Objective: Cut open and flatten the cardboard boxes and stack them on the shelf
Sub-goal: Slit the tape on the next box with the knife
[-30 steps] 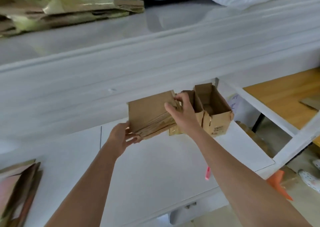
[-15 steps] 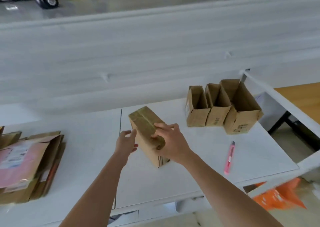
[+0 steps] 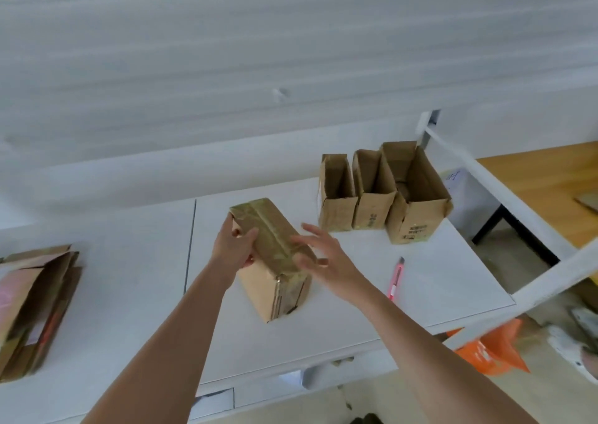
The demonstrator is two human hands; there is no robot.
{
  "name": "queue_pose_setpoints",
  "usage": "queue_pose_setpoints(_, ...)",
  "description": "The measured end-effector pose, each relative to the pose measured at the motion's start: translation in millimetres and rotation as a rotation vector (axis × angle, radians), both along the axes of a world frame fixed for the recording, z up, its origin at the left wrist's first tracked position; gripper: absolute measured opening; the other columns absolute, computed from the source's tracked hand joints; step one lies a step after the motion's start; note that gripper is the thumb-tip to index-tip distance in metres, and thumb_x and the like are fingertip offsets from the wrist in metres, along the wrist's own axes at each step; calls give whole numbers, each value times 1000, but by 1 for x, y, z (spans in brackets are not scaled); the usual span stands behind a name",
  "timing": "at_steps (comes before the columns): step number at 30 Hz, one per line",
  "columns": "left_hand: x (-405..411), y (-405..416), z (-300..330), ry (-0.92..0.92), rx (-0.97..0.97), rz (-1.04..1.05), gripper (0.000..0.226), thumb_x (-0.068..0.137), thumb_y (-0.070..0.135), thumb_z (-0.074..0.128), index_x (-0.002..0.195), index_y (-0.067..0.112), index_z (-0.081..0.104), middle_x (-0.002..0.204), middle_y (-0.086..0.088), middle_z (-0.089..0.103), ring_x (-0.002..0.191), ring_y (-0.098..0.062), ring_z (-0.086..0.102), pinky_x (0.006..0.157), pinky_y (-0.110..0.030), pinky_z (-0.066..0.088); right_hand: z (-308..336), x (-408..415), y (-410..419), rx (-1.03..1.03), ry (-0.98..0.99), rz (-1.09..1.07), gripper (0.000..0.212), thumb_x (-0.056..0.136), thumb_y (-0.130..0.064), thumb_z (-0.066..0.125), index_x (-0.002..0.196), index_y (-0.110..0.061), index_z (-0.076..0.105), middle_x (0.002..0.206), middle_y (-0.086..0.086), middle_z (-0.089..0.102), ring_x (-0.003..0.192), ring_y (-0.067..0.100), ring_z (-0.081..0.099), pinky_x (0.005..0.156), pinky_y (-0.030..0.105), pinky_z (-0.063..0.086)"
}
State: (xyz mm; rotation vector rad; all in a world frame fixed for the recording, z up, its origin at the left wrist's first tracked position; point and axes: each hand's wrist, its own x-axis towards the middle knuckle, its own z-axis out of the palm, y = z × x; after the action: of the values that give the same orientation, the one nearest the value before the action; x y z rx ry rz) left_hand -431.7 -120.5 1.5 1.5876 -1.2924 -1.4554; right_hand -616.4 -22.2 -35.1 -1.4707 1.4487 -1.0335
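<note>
A taped-up cardboard box (image 3: 275, 261) stands on the white table (image 3: 129, 278) in the middle of the view. My left hand (image 3: 234, 247) grips its far left edge, thumb on the taped top. My right hand (image 3: 320, 258) hovers with fingers spread at the box's right side, just off it. Three opened boxes (image 3: 382, 193) stand side by side at the back right of the table. A pink utility knife (image 3: 396, 278) lies on the table right of my right forearm. A stack of flattened cardboard (image 3: 32, 307) lies at the left edge.
A white shelf frame (image 3: 504, 190) slants along the table's right side, with a wooden surface (image 3: 543, 184) behind it. An orange bag (image 3: 492, 352) lies on the floor below the table's right corner. A long white wall panel runs behind the table.
The closed box came from the shelf down onto the table. My right hand has let go of its top and opened. The left hand now grips the box's far edge.
</note>
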Motion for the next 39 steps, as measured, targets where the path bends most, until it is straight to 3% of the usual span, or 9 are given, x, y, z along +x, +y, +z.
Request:
queue_pose_setpoints(2, -1, 1, -2, 2, -8, 44, 56, 98, 18, 59, 146, 34, 37, 124, -2, 62, 87, -18, 64, 59, -26, 52, -18, -29, 10, -76, 54, -227, 27, 97, -42, 54, 121, -33, 64, 133, -12, 51, 126, 8, 45, 94, 14, 44)
queue_pose_setpoints(4, -3, 5, -5, -8, -6, 89, 57, 98, 17, 59, 149, 31, 37, 119, -2, 65, 86, -15, 64, 57, -23, 50, -40, -73, 18, 21, 450, -329, 31, 98, -16, 57, 129, -19, 62, 125, 0, 51, 116, 16, 52, 96, 28, 49)
queue_pose_setpoints(8, -15, 13, -4, -63, -17, 142, 45, 98, 18, 58, 142, 25, 49, 92, 4, 69, 78, -8, 66, 53, -18, 49, -63, -136, 36, 514, 1091, 16, 73, 81, -30, 76, 145, -25, 41, 141, 8, 34, 129, 24, 39, 96, 35, 50)
queue_pose_setpoints(14, -35, 39, -2, -75, 86, 144, 39, 99, 22, 59, 137, 19, 54, 93, 0, 69, 78, -15, 69, 50, -19, 51, -82, -165, 39, 127, 1339, 186, 25, 93, -16, 48, 115, -19, 58, 117, -3, 55, 115, 16, 51, 81, 29, 49)
queue_pose_setpoints(19, -46, 61, -3, -85, 79, 214, 47, 99, 20, 57, 144, 24, 45, 104, -5, 69, 82, -20, 71, 57, -28, 58, -67, -167, 23, -107, 1131, 40, 6, 94, -30, 58, 95, -24, 57, 83, -12, 53, 72, 9, 50, 55, 23, 39)
queue_pose_setpoints(22, -48, 75, -6, -50, 79, 267, 60, 100, 17, 55, 150, 38, 29, 112, -6, 65, 83, -20, 71, 52, -28, 57, -40, -140, 9, -233, 740, -147, 18, 87, -28, 65, 82, -25, 48, 70, -15, 49, 58, 4, 47, 49, 17, 30)
queue_pose_setpoints(27, -46, 88, -6, 46, 88, 301, 63, 100, 13, 54, 147, 48, 31, 110, 1, 59, 83, -24, 71, 52, -30, 57, 18, -77, -11, -490, 52, -150, 9, 89, 2, 64, 87, -2, 55, 74, -9, 55, 63, 5, 55, 54, 17, 43)
queue_pose_setpoints(33, -39, 90, 1, 14, 117, 236, 59, 101, 15, 53, 146, 45, 31, 117, -8, 58, 74, -24, 72, 51, -30, 57, 50, -9, -30, -346, -209, -24, 6, 96, -4, 59, 96, 2, 61, 101, 3, 72, 87, 15, 69, 69, 28, 56)
queue_pose_setpoints(39, -35, 93, 2, 56, 129, 206, 59, 99, 14, 56, 144, 45, 32, 123, -14, 57, 92, -36, 70, 52, -33, 59, 36, 16, -42, -192, -205, -50, 10, 96, -10, 61, 95, 1, 62, 87, 3, 70, 82, 8, 69, 71, 27, 54)
